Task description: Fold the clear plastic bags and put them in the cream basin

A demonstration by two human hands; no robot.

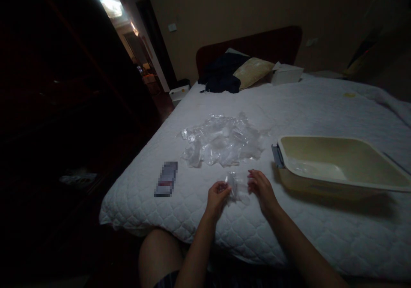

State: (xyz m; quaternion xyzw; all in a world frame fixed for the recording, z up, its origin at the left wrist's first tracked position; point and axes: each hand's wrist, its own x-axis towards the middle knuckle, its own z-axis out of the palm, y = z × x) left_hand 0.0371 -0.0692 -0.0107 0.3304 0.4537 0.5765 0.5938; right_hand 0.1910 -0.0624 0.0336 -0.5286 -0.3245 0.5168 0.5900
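My left hand (218,195) pinches the left side of a clear plastic bag (236,189) just above the bed's quilted cover. At the bag's right side is my right hand (259,186), its fingers apart and slightly curved; no grip on the bag shows. Beyond both hands lies a loose heap of crumpled clear plastic bags (221,140). To the right stands a cream plastic bin (324,140) with a grey latch on its near left side. Some clear plastic lies inside it.
A pixelated flat object (166,179) rests on the bed (138,193) to the left. Toward the headboard (250,43) are dark cloth (221,76), a yellowish pillow (253,71) and a white box (287,73). The bed's left edge drops to a dark floor.
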